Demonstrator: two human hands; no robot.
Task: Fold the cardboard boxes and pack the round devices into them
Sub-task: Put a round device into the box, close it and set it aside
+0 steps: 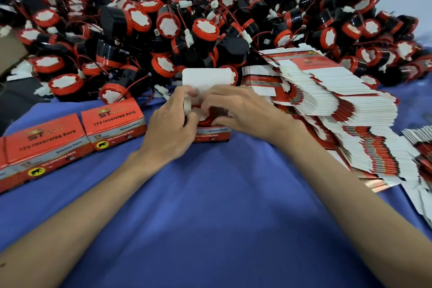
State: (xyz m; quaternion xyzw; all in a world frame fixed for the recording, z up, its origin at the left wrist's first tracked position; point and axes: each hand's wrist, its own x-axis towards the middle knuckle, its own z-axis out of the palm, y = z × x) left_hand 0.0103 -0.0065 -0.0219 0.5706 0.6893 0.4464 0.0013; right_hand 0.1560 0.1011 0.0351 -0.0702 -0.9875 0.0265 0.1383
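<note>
My left grip (pixel 170 121) and right grip (pixel 238 110) each pinch a side flap of the box (pixel 212 134) on the counter (pixel 210 194), tucking them over the round device (pixel 205 121) inside, with the lid flap (pixel 203 79) upright to close last.

Open box (pixel 211 135) at centre, white lid flap up, red-rimmed round device (pixel 205 121) inside; closed boxes (pixel 114 121) left, flat boxes (pixel 327 110) right, device pile (pixel 205 30) behind.

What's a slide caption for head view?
Left hand holds an open box while right hand tucks a round device in, beside closed boxes and flat blanks.
</note>
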